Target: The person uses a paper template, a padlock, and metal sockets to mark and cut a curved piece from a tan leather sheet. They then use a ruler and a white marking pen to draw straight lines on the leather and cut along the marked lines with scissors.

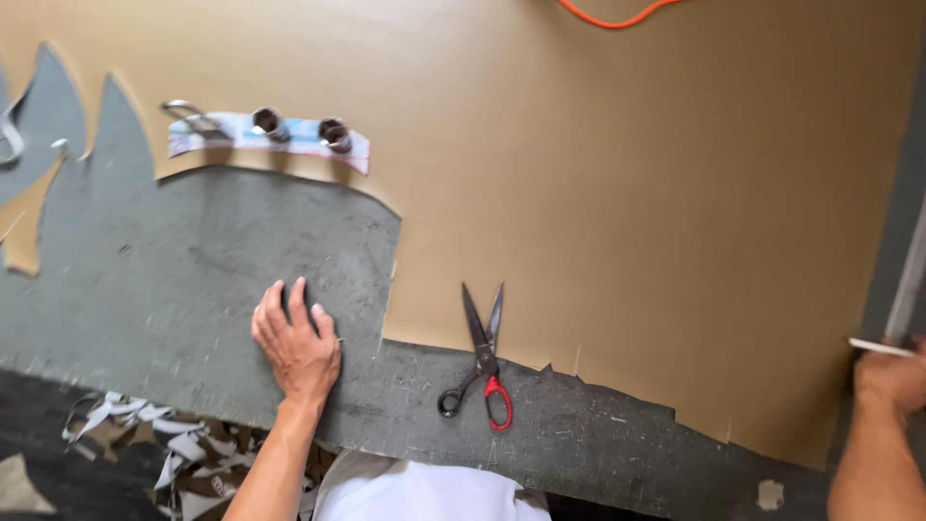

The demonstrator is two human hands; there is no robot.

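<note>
My left hand point(296, 344) lies flat, fingers together, on the bare grey tabletop point(193, 280) just left of a large tan sheet point(627, 174) with a cut, wavy lower edge. A pair of scissors point(482, 362) with one black and one red handle lies open across the sheet's edge, to the right of that hand. At the far right edge my right hand point(892, 374) grips a thin white stick-like object point(880, 347), next to a long metal ruler point(909, 275).
A paper strip point(275, 135) with a metal clip point(188, 118) and two round metal weights point(301, 128) lies on the sheet's upper left. An orange cord point(617, 14) loops at the top. Grey offcut strips point(164, 439) litter the floor below the table.
</note>
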